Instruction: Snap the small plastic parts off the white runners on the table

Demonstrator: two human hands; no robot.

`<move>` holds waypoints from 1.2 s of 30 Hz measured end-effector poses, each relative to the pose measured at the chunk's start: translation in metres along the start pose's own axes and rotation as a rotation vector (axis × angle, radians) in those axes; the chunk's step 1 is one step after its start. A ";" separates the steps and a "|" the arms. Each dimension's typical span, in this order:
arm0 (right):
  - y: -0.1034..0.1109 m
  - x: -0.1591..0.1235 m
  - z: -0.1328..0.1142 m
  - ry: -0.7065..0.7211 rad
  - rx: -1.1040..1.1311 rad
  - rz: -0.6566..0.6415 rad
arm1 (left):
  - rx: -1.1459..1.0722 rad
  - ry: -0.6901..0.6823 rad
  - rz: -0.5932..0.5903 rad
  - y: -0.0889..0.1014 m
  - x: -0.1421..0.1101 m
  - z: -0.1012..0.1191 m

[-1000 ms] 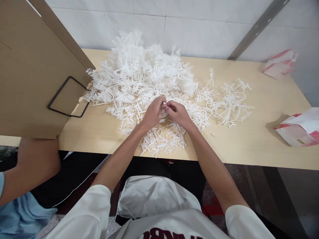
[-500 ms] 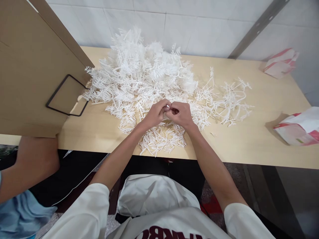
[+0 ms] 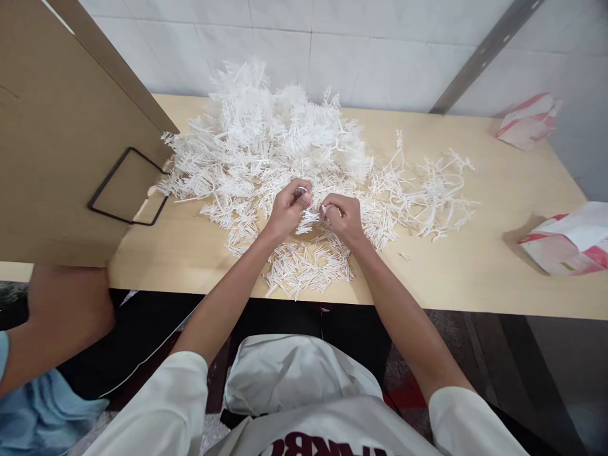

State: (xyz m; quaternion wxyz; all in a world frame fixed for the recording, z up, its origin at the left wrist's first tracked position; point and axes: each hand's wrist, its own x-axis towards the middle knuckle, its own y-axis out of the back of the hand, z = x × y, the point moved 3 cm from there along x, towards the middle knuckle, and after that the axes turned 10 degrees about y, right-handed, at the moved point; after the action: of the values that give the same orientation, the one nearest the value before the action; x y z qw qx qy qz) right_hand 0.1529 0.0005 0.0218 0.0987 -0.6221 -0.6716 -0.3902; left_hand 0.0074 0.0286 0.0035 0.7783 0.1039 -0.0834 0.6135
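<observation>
On the table (image 3: 503, 266) we see a pile of white strands (image 3: 285, 126) at the far side; short loose pieces (image 3: 308, 269) lie by the near edge, where a brushing forearm could sweep some off. Our left hand (image 3: 291, 208) pinches a curved white stem (image 3: 303, 189); our right hand (image 3: 342, 215), just right, seems clamped on white bits (image 3: 323, 209), which slackened fingers could drop.

left hand (image 3: 285, 210) pinching white sprig (image 3: 308, 221), right hand (image 3: 348, 216) clutching white bits (image 3: 324, 209) (white pile (image 3: 280, 133) behind, on table (image 3: 503, 278)).
</observation>
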 end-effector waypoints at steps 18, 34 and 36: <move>-0.007 0.003 0.010 -0.200 0.057 -0.102 | 0.175 -0.049 -0.060 0.000 -0.004 0.013; -0.004 0.000 0.000 -0.024 -0.066 0.015 | -0.322 0.243 -0.139 -0.012 -0.003 0.001; -0.003 0.001 0.003 -0.043 -0.118 0.022 | -0.301 0.214 -0.085 -0.008 0.000 -0.003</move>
State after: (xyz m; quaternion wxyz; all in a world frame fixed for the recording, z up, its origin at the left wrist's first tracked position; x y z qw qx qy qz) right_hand 0.1507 0.0034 0.0194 0.0516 -0.6427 -0.6424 -0.4143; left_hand 0.0151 0.0274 0.0002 0.8147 -0.0763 -0.0866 0.5683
